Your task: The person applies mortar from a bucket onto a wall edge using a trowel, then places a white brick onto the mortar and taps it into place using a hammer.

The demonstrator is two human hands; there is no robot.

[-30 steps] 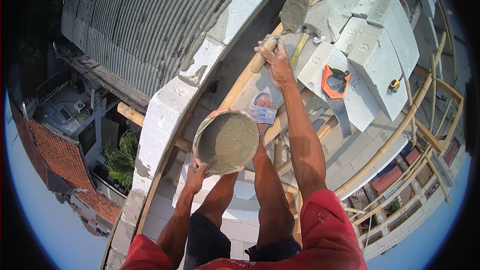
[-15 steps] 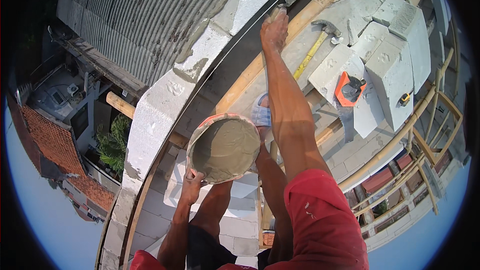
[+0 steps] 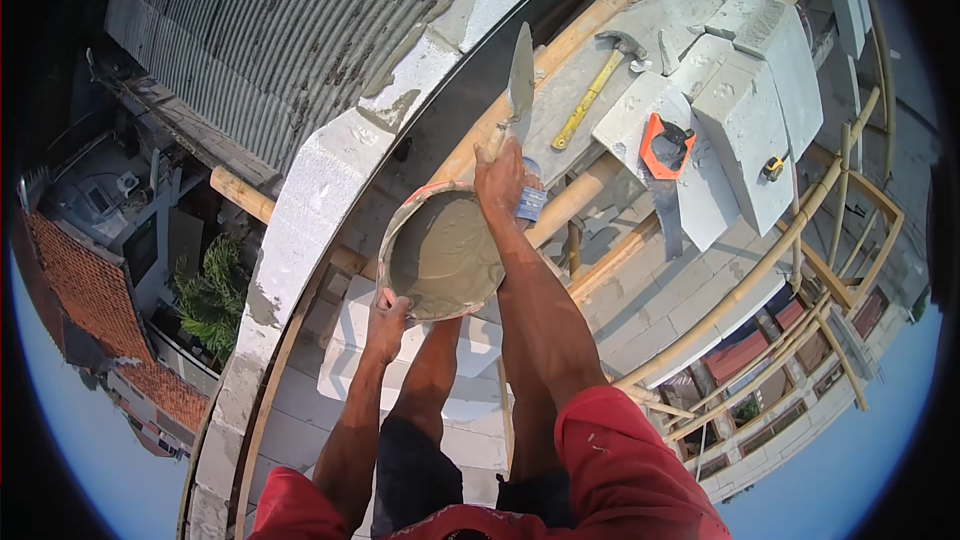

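Note:
My left hand (image 3: 390, 316) grips the near rim of a round bucket (image 3: 392, 225), its thumb hooked over the edge. Wet grey mortar (image 3: 450, 250) fills much of the bucket. Just past the far right rim, my right hand (image 3: 500, 185) is closed round the handle of a trowel (image 3: 521, 75). The trowel's pointed blade, smeared with grey, points up and away from me. To the left runs a wall of white blocks (image 3: 335, 155) with mortar patches on its top.
Bamboo poles (image 3: 560, 50) and planks form the scaffold under my feet. A yellow-handled hammer (image 3: 590, 100), an orange-handled saw (image 3: 665, 165), a tape measure (image 3: 772, 169) and several white blocks (image 3: 745, 105) lie at the right. Beyond the wall is a corrugated roof (image 3: 270, 50).
My right hand has come back from the far wall toward the bucket, bringing the trowel along. The left hand still holds the bucket. The view has shifted slightly.

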